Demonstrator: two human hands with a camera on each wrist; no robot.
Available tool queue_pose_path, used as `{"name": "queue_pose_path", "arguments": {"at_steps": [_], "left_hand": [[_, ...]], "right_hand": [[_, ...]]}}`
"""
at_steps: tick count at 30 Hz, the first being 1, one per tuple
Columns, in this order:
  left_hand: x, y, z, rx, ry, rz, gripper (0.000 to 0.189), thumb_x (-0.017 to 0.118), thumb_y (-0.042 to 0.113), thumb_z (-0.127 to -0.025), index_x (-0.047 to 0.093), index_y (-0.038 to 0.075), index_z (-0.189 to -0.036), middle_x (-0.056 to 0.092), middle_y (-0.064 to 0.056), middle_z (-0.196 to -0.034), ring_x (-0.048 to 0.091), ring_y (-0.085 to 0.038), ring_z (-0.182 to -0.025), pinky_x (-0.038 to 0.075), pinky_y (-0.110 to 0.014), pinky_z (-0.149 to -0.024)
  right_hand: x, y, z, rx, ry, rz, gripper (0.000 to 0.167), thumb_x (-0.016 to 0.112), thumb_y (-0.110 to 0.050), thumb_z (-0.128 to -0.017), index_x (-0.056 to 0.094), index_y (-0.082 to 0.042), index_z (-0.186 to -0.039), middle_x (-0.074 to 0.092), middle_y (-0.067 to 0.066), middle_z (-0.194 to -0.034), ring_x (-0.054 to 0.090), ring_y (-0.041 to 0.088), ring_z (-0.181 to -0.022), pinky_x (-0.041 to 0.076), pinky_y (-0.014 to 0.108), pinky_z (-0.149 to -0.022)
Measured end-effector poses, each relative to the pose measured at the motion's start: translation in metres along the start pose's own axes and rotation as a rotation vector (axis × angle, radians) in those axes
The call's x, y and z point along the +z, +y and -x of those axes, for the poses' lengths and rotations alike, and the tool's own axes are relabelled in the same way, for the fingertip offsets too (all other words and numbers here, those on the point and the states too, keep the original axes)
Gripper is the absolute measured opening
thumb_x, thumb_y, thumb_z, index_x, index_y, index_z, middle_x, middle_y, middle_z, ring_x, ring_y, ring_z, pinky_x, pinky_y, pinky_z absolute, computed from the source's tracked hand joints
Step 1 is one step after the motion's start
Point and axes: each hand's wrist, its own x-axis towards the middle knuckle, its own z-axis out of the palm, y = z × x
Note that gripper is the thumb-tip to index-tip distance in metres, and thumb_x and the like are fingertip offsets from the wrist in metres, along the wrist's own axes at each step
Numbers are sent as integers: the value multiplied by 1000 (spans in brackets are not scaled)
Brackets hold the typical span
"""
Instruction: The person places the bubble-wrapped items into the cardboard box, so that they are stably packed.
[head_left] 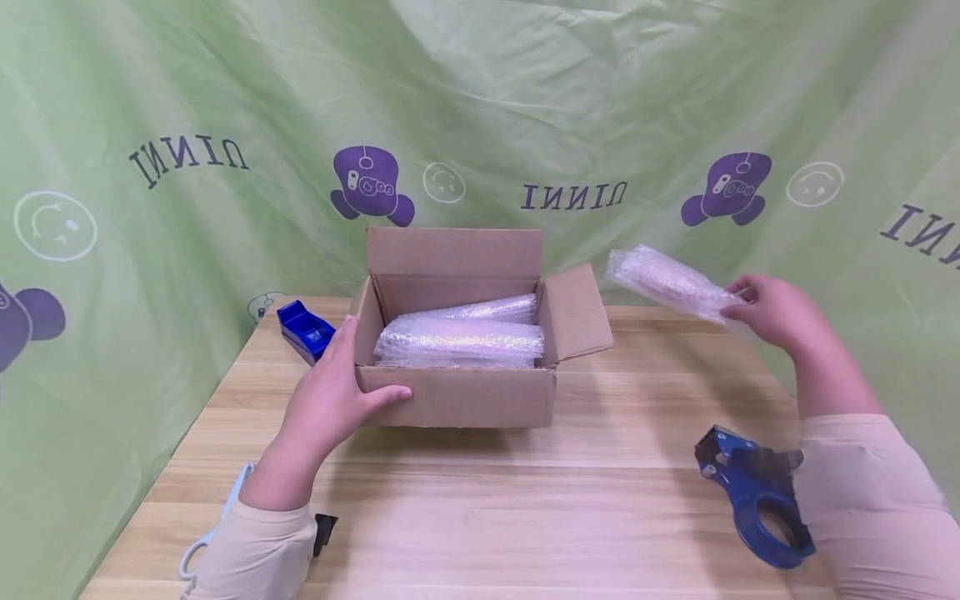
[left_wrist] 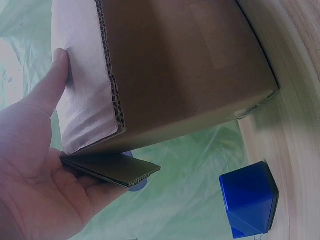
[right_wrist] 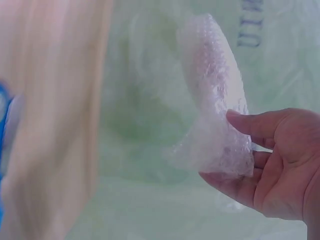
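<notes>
An open cardboard box [head_left: 457, 398] stands mid-table with several rolled bubble-wrap packages [head_left: 465, 337] inside. My left hand [head_left: 330, 392] grips its near left corner. In the left wrist view, the thumb lies on the front flap [left_wrist: 87, 75] and the fingers go behind the side flap [left_wrist: 115, 169]. To the right of the box, my right hand [head_left: 776, 308] pinches one end of another bubble-wrapped package [head_left: 667, 283], held above the table's far edge. Something pinkish shows through the wrap, but its kind is hidden. The right wrist view shows that package [right_wrist: 212, 90] between thumb and fingers.
A blue tape dispenser [head_left: 761, 500] lies near my right forearm. Left of the box sits a small blue holder [head_left: 306, 332]. A light-blue handle [head_left: 193, 557] and a black piece [head_left: 324, 533] show by my left sleeve. Behind the table hangs a green printed curtain [head_left: 480, 100].
</notes>
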Motion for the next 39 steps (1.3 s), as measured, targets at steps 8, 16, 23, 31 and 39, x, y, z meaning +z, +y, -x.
{"name": "queue_pose_path", "arguments": {"at_steps": [8,16,23,31,39], "left_hand": [[-1,1,0,-7,-1,3,132,70,77,-67,2,11,-159,13,-16,-164,34,-48,-139,37,-65,-105],[-1,2,1,-11,-11,7,132,70,76,-67,1,11,-159,12,-15,-164,33,-48,-140,36,-64,-106],[-2,0,1,-12,-8,5,132,70,77,-67,3,9,-159,12,-15,-164,34,-48,-139,36,-65,-106],[-2,1,0,-2,-7,5,132,72,75,-67,3,9,-159,13,-16,-164,34,-48,-140,37,-64,-106],[-2,0,0,3,-1,2,132,72,74,-67,3,8,-158,14,-18,-164,33,-47,-140,36,-63,-107]], "right_hand": [[-12,-55,12,-80,99,-60,55,58,-42,-97,50,1,-130,57,31,-122,55,45,-108,44,63,-88],[-20,-122,23,-167,148,-64,47,62,-39,-96,56,-5,-127,62,23,-119,58,39,-109,44,58,-90],[-7,-171,22,-274,141,-91,37,65,-30,-95,59,-8,-124,64,16,-118,58,34,-112,43,57,-97],[27,-221,10,-363,114,96,30,68,-22,-93,64,-9,-120,67,11,-118,62,30,-106,50,51,-92],[56,-249,3,-443,112,186,29,69,-24,-92,65,-12,-118,66,8,-123,63,29,-110,52,47,-90]]}}
